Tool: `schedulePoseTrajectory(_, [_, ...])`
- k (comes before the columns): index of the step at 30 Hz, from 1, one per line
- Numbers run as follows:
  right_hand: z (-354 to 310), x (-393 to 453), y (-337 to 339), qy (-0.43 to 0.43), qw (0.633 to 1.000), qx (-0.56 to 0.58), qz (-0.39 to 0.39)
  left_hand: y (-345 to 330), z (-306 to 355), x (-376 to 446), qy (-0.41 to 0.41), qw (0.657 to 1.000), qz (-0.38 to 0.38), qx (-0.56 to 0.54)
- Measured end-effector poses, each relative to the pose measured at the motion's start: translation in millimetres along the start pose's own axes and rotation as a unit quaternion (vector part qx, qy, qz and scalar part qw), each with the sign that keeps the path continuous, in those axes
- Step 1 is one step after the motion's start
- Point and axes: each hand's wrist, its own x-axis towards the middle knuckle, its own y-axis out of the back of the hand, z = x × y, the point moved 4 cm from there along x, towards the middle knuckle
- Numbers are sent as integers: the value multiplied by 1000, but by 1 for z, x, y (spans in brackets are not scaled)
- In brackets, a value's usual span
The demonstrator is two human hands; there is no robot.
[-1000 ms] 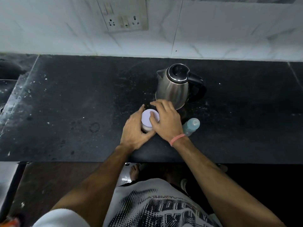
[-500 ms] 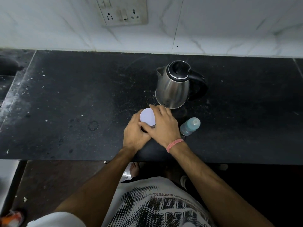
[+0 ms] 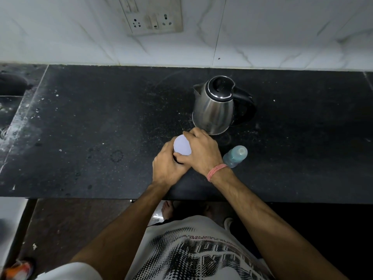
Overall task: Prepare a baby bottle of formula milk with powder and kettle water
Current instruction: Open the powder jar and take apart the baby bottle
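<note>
We see the black countertop (image 3: 84, 126) filling the width of the view, its back edge meeting the white tiled wall (image 3: 282, 33) and its front edge running just under the wrists; the broad stretch to the left of the hands lies open, as does the strip to the far right. The steel kettle (image 3: 214, 110) stands upright near the back, its handle to the right, where it stood half a second ago. Compared with the earlier frame, the right hand (image 3: 203, 154) has turned further over the white lid (image 3: 182, 146), its fingers now curled around the lid's far and right rim, clamped on it. The left hand (image 3: 167, 168) is wrapped closed around the powder container (image 3: 177, 159) beneath, mostly hiding it. The baby bottle (image 3: 235, 156), blue-tinted and capped, stands just right of the right wrist, unmoved.
</note>
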Motion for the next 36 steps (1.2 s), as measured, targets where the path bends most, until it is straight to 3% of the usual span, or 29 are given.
schedulePoseTrajectory(7, [-3,2,8,55,998,-20,-37,-2,5,-4,0,1000,16,-17])
schedulePoseTrajectory(14, [-10,-2,12,159,978,-11,-134,1,4,-2,-12,1000,-2,18])
schedulePoseTrajectory(18, [-16,-2,13,119,985,-21,-120,2,4,-5,-1,1000,-2,9])
schedulePoseTrajectory(23, [-21,-1,20,83,986,-131,-66,3,2,-9,0,1000,-7,12])
schedulePoseTrajectory(29, [-31,1,14,169,968,-123,-140,2,0,-11,14,1000,-5,15])
schedulePoseTrajectory(32, [-31,1,13,145,971,-103,-162,1,-1,-12,13,1000,-6,8])
schedulePoseTrajectory(36, [-29,3,18,86,976,-165,-109,3,1,-13,6,1000,-7,8])
